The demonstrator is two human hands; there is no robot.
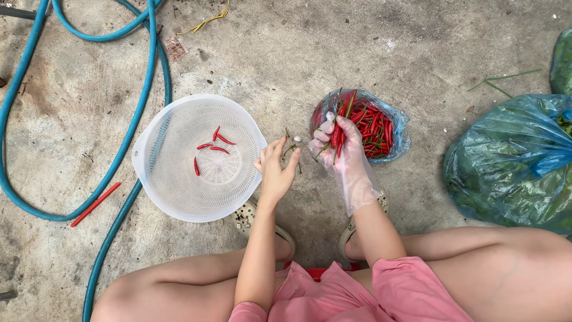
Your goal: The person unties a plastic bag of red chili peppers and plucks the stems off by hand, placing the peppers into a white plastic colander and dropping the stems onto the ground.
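Note:
My right hand (345, 156), in a thin clear plastic glove, is shut on a bunch of red chillies (339, 128) with green stems. It hovers at the left edge of a small blue plastic bag (400, 138) full of red chillies. My bare left hand (275, 169) is just left of it, fingers pinched on a small green stem (290, 148). A white round colander (167, 137) lies on the concrete to the left of my left hand, with several red chillies (213, 147) inside.
A teal hose (143, 89) loops around the colander's left side. A red stick (95, 204) lies by the hose. A large blue bag of greens (512, 161) sits at the right. My knees and sandalled feet (253, 214) are at the bottom.

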